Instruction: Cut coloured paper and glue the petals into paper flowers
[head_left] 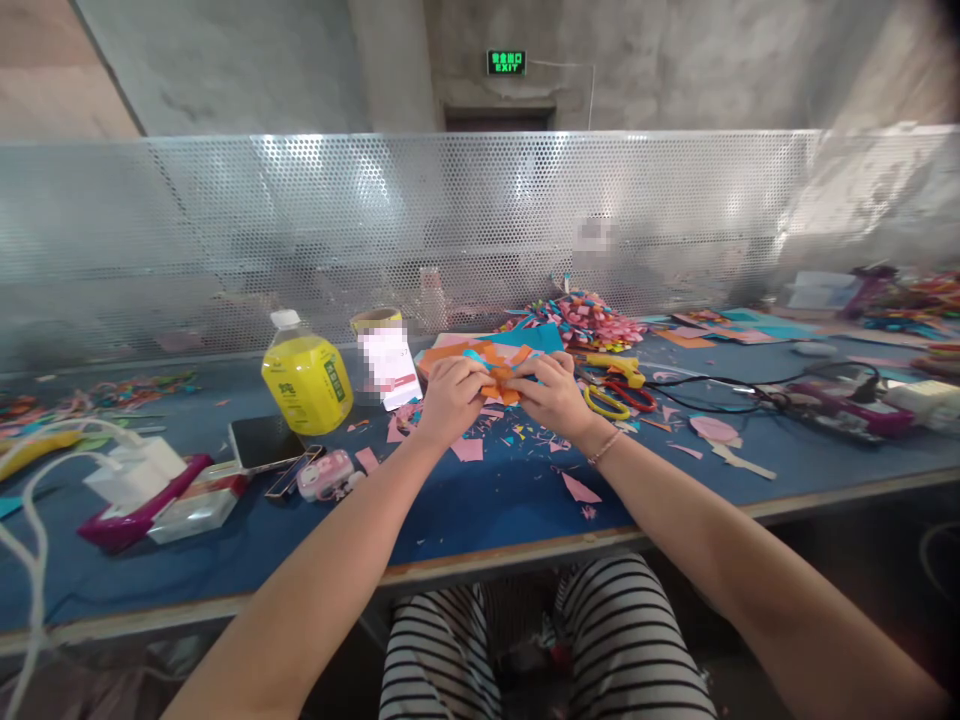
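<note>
Between my two hands is an orange paper piece (501, 378) with folded or cut strips, bits of blue showing at its edges. My left hand (454, 392) pinches its left side, fingers closed. On the right side my right hand (553, 392) grips it the same way, fingertips close to the left ones. Behind them lie orange and blue paper sheets (541, 338). Scissors with red and yellow handles (630, 392) rest just right of my right hand, beside a yellow glue gun (616, 366). Pink paper scraps (468, 450) are strewn under and around my hands.
A yellow drink bottle (306, 375), a propped phone (394, 365) and a dark phone (264, 442) stand or lie left. Power strips (142, 500) with cables sit at both sides. Behind are a heap of paper strips (589, 322) and a perforated metal screen (480, 200).
</note>
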